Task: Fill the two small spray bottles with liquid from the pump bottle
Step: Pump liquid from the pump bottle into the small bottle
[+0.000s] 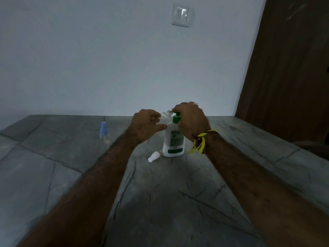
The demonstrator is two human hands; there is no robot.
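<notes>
head view. we see the pump bottle standing upright on the grey stone table, near its middle, white with a green pump head. our right hand sits on top of that pump head, fingers curled down over it, in what we judge to be a pressing grip; a yellow thread band circles the wrist. our left hand is just left of the pump, fingers curled round a small clear spray bottle, which is tilted so that its open mouth meets the spout; the thumb points right and touches the shoulder of the pump bottle. how much liquid is inside this clear bottle we cannot tell, as the fingers hide most of it and the light is dim.

a white spray cap lies on its side on the table just near-left of the pump bottle's base, presumably taken from the bottle in hand. a second small bottle with a blue cap stands upright well to the left, its cap on; whether it has been filled is not visible.

we judge the task to be in its first half: one bottle is at the spout being filled, and recapping it remains, as does the blue-capped bottle unless it is already full. a light switch is on the far wall.
</notes>
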